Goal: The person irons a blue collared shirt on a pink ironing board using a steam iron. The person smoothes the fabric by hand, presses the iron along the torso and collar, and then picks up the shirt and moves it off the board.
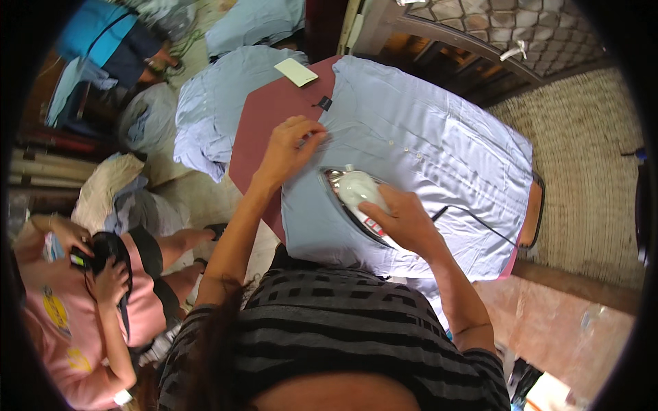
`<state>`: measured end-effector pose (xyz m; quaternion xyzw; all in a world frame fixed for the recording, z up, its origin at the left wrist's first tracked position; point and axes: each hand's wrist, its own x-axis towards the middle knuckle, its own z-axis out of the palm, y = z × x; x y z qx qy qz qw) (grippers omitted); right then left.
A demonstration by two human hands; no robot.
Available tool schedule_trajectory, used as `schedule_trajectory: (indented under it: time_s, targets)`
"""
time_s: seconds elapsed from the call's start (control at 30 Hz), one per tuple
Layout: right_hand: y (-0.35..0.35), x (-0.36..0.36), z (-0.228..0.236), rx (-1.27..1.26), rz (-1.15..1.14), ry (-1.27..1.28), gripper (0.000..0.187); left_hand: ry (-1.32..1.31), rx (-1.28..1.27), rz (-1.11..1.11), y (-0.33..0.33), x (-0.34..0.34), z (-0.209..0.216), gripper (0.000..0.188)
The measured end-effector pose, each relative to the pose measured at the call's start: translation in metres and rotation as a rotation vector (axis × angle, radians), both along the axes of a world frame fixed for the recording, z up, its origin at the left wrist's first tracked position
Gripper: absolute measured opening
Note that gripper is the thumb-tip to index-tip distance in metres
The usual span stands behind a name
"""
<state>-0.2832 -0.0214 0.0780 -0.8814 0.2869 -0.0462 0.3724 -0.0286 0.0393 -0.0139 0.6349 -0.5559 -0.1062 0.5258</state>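
A pale blue shirt (384, 113) lies spread over the reddish-brown ironing board (257, 127), its buttons running along the middle. My right hand (404, 216) is closed round the handle of a white iron (356, 188), which rests on the shirt near its left part, tip pointing up and left. At the shirt's left edge is my left hand (293, 149), fingers curled and thumb brought to the fingertips; whether cloth is pinched there does not show. A small dark tag (324, 103) sits at the shirt's collar edge, just beyond that hand.
A pale phone (297, 72) lies on the board's far left end. More blue garments (219, 96) are heaped beyond it. The iron's black cord (473, 222) trails right. Two people are at the left, one in a pink top (75, 322). A lattice gate (507, 34) stands far right.
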Motion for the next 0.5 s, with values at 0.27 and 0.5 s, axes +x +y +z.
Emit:
schedule_trajectory:
  time_s: [0.27, 0.5]
  targets:
    - [0.023, -0.001, 0.01, 0.355, -0.625, -0.182, 0.03, -0.263, -0.035, -0.204, -0.023, -0.002, -0.028, 0.012]
    - [0.04, 0.04, -0.014, 0.33, -0.659, -0.237, 0.022, -0.225, -0.05, -0.197, -0.021, 0.01, -0.039, 0.015]
